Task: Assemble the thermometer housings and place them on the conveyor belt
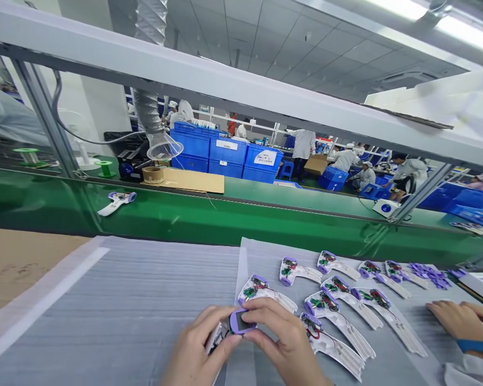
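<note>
Above the front of the mat, my left hand [209,343] and my right hand [284,340] both grip a white-and-purple gun-shaped device [236,323], which looks like a handheld thermometer. Its purple frame with a dark screen faces me, fingers of both hands pressing at its sides. My left palm hides most of the white handle. Just behind my fingers lies an open half-shell [268,292] with a circuit board and wires. To the right, several similar half-shells [338,321] rest in loose rows, their boards and red and green wires showing.
A green conveyor belt [177,220] runs beyond the mat [145,300], carrying one device [117,202]. Small purple parts [429,274] are heaped at right. Close by, a co-worker's hands [462,321] rest there. A metal shelf beam [225,75] crosses overhead; an extraction funnel [164,147] hangs down.
</note>
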A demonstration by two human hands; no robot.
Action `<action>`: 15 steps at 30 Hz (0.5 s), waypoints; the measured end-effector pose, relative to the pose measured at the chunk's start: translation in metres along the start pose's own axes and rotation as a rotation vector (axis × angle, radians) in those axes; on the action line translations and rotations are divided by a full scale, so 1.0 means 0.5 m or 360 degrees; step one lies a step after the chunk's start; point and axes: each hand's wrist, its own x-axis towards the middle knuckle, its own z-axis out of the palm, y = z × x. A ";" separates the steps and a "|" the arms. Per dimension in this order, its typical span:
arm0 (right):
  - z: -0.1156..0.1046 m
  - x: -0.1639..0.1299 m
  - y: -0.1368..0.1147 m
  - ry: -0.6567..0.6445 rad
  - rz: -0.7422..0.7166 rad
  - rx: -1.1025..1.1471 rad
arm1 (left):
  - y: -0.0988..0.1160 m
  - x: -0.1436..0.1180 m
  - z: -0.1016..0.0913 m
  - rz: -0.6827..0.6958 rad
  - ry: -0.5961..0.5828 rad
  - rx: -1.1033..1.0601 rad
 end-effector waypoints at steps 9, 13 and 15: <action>0.001 0.001 0.001 0.0001 0.0064 0.0080 | 0.008 0.003 -0.016 0.0069 -0.0106 0.0192; -0.003 0.005 -0.001 0.0004 0.0068 0.0166 | 0.010 0.002 -0.020 0.0110 -0.0112 0.0233; -0.003 0.007 -0.001 -0.0009 0.0090 0.0175 | 0.009 0.001 -0.020 0.0129 -0.0094 0.0240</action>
